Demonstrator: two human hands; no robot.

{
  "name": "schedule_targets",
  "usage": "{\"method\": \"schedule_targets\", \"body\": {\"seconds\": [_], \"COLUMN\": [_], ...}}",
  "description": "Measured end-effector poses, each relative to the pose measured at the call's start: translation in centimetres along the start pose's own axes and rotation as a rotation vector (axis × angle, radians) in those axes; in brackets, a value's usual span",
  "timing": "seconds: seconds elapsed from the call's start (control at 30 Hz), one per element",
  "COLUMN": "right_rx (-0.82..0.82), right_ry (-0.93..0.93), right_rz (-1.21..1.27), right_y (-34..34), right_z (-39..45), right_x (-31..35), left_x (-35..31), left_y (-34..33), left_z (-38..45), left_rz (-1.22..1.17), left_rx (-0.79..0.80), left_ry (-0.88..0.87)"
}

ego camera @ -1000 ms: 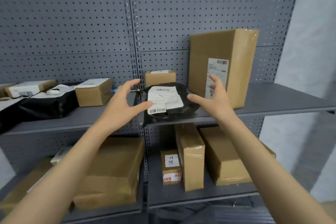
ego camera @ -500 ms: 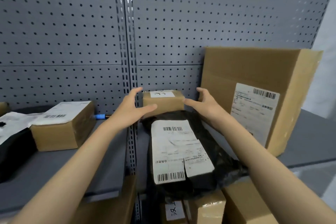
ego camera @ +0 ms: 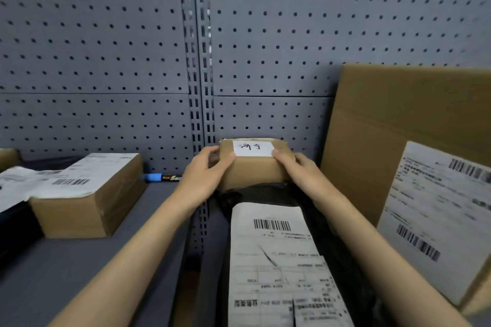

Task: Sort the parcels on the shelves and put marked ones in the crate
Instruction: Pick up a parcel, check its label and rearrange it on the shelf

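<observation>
**Both hands on the marked box**

Grey pegboard shelving [ego camera: 79,260] carries a labelled carton [ego camera: 87,202], then a blue marker [ego camera: 162,177]. Left hand [ego camera: 204,178] and right hand [ego camera: 297,170] clamp curled fingers round the small handwritten-label box [ego camera: 252,164] at the back, seemingly behind the black mailer bag [ego camera: 279,260]; a tall carton [ego camera: 398,141] stands rightmost.

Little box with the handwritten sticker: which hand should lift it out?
Probably both. The left hand and right hand each grip an end of the small box, neither blocked.
</observation>
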State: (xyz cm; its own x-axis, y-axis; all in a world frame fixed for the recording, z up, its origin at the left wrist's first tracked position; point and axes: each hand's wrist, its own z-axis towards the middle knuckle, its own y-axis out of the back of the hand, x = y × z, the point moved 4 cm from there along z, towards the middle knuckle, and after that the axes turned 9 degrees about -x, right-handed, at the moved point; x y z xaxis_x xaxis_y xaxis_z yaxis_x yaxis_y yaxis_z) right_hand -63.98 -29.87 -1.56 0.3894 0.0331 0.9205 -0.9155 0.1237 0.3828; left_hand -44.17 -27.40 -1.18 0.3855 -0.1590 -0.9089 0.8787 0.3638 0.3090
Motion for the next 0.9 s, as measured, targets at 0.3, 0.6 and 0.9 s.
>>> {"method": "schedule_targets", "body": {"seconds": [0.3, 0.6, 0.9], "right_rx": [-0.131, -0.177, -0.232], "right_ry": [0.397, 0.725, 0.894], "right_rz": [0.288, 0.352, 0.242], "right_y": [2.5, 3.1, 2.6], "right_z": [-1.7, -4.7, -5.6], "right_x": [3.3, 5.0, 5.6], "left_x": [-3.8, -5.3, -5.5], "left_y": [1.8, 3.1, 3.4], "left_z": [-2.0, -3.7, -4.4], "left_rz": [-0.252, -0.338, -0.136], "left_rx": [-0.114, -0.190, -0.324], "left_ry": [-0.234, -0.550, -0.747]}}
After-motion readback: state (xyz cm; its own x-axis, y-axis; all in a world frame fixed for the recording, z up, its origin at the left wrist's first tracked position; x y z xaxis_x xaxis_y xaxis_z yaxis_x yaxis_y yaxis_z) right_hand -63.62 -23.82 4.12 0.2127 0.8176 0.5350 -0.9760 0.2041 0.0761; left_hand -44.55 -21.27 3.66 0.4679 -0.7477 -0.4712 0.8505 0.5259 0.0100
